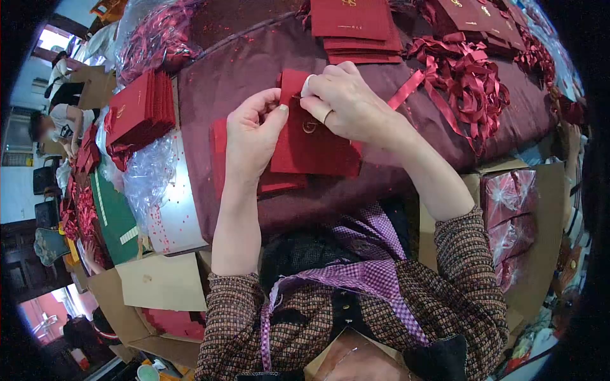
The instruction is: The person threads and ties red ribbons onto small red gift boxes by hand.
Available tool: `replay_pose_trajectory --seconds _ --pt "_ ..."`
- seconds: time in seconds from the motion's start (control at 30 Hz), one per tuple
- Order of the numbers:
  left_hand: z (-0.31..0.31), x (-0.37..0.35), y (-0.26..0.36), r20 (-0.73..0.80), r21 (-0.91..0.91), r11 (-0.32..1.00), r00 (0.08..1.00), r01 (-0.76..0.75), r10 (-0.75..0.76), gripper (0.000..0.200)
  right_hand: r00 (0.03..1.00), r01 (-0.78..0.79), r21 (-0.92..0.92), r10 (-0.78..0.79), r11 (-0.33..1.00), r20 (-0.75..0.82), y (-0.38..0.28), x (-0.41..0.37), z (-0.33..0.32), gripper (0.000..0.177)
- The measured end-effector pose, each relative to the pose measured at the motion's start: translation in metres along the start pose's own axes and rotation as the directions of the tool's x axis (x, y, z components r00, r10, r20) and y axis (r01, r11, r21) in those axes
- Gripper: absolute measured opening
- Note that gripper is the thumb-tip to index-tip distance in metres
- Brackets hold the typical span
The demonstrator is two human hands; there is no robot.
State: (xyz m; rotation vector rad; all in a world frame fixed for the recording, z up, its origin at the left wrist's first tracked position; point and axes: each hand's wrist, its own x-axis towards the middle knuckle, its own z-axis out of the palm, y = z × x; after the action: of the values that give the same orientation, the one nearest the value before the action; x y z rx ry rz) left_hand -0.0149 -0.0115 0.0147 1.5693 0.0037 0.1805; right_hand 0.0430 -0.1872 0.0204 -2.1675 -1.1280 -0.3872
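A flat red paper bag [318,152] with a gold emblem lies in front of me on top of other red bags [219,152]. My left hand [257,127] pinches its upper left part, where a red flap stands up between thumb and fingers. Closed at the bag's upper edge, my right hand [349,101] wears a ring and has a white cover on one fingertip. What its fingertips hold is hidden. A red ribbon strip [406,89] runs from behind my right wrist toward a tangled ribbon heap [470,86].
Stacks of red bags stand at the back [356,38], back right [470,19] and left [140,114]. An open carton [546,222] with wrapped red packs is at my right; another carton [159,282] is at my left. Other people [63,124] work at far left.
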Motion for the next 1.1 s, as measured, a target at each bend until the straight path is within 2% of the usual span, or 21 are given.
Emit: replay_pose_trajectory --seconds 0.17,0.23,0.3,0.33,0.37,0.4,0.43,0.47,0.53,0.57,0.6,0.63,0.67,0.73,0.8,0.83,0.9,0.93,1.0,1.03,1.1 --pt "0.002 -0.001 -0.006 -0.005 0.061 0.994 0.996 -0.091 0.091 0.021 0.997 0.038 0.024 -0.039 0.999 0.065 0.004 0.008 -0.002 0.011" --pt "0.004 0.0 -0.002 -0.046 0.309 0.931 0.974 -0.196 0.221 0.023 0.997 0.037 0.043 -0.04 0.998 0.069 0.006 0.013 -0.003 0.01" --pt "0.005 0.001 -0.005 -0.011 0.448 0.817 0.911 -0.364 0.412 0.022 0.993 0.0 0.118 -0.014 0.993 0.119 0.011 0.023 0.0 0.01" --pt "0.006 0.0 -0.003 0.007 0.521 0.745 0.875 -0.416 0.484 0.023 0.978 -0.039 0.196 -0.003 0.98 0.208 0.004 0.028 -0.007 0.009" --pt "0.012 0.004 -0.018 -0.03 0.443 0.738 0.814 -0.51 0.58 0.023 0.966 -0.147 0.137 0.112 0.98 0.234 0.001 0.025 -0.008 0.009" --pt "0.013 0.006 -0.015 -0.026 0.446 0.715 0.791 -0.538 0.611 0.019 0.942 -0.233 0.226 0.161 0.946 0.295 -0.001 0.029 -0.01 0.011" --pt "0.018 0.007 -0.02 -0.05 0.409 0.777 0.838 -0.479 0.543 0.013 0.937 -0.283 0.303 0.194 0.91 0.292 -0.001 0.026 -0.009 0.014" --pt "0.019 0.009 -0.022 -0.035 0.424 0.763 0.833 -0.488 0.552 0.005 0.884 -0.36 0.227 0.252 0.905 0.394 0.001 0.029 -0.014 0.014" --pt "0.023 0.016 -0.031 0.032 0.477 0.708 0.815 -0.521 0.578 0.011 0.88 -0.286 0.246 0.152 0.926 0.449 0.017 0.036 -0.012 0.014" --pt "0.029 0.024 -0.044 -0.028 0.458 0.701 0.78 -0.546 0.626 0.012 0.836 -0.313 0.172 0.185 0.934 0.516 0.029 0.039 -0.016 0.015" --pt "0.031 0.028 -0.047 -0.007 0.506 0.682 0.788 -0.529 0.616 0.012 0.836 -0.332 0.151 0.217 0.931 0.504 0.045 0.039 -0.012 0.016" --pt "0.028 0.016 -0.033 0.053 0.542 0.667 0.813 -0.511 0.579 0.012 0.831 -0.294 0.198 0.148 0.935 0.536 0.041 0.037 -0.019 0.018" --pt "0.03 0.017 -0.035 0.033 0.552 0.667 0.813 -0.5 0.582 0.012 0.825 -0.337 0.13 0.226 0.932 0.517 0.034 0.038 -0.018 0.018" --pt "0.032 0.022 -0.038 0.012 0.516 0.676 0.793 -0.527 0.609 0.014 0.866 -0.031 -0.177 0.115 0.984 0.487 0.021 0.04 -0.02 0.019" --pt "0.032 0.02 -0.035 0.008 0.392 0.762 0.83 -0.515 0.557 0.016 0.901 0.345 -0.336 -0.209 0.877 0.379 -0.002 0.038 -0.017 0.02" --pt "0.03 0.018 -0.031 0.007 0.362 0.797 0.856 -0.483 0.516 0.016 0.893 0.358 -0.365 -0.201 0.859 0.401 -0.011 0.038 -0.017 0.022" --pt "0.022 0.014 -0.021 -0.007 0.335 0.832 0.882 -0.441 0.471 0.016 0.901 0.297 -0.357 -0.137 0.886 0.411 -0.006 0.039 -0.02 0.02" --pt "0.019 0.012 -0.018 -0.006 0.301 0.865 0.906 -0.402 0.423 0.016 0.911 0.182 -0.252 -0.067 0.951 0.406 0.004 0.036 -0.024 0.017" --pt "0.023 0.023 -0.027 -0.013 0.282 0.856 0.89 -0.434 0.455 0.015 0.89 -0.015 -0.111 0.064 0.994 0.452 0.015 0.038 -0.034 0.014" --pt "0.022 0.027 -0.028 0.04 0.223 0.86 0.886 -0.458 0.462 0.015 0.867 -0.068 -0.077 0.097 0.995 0.489 0.017 0.038 -0.041 0.014" --pt "0.025 0.029 -0.03 0.093 0.157 0.862 0.876 -0.481 0.472 0.016 0.873 -0.057 -0.024 0.062 0.998 0.484 0.016 0.035 -0.048 0.014"
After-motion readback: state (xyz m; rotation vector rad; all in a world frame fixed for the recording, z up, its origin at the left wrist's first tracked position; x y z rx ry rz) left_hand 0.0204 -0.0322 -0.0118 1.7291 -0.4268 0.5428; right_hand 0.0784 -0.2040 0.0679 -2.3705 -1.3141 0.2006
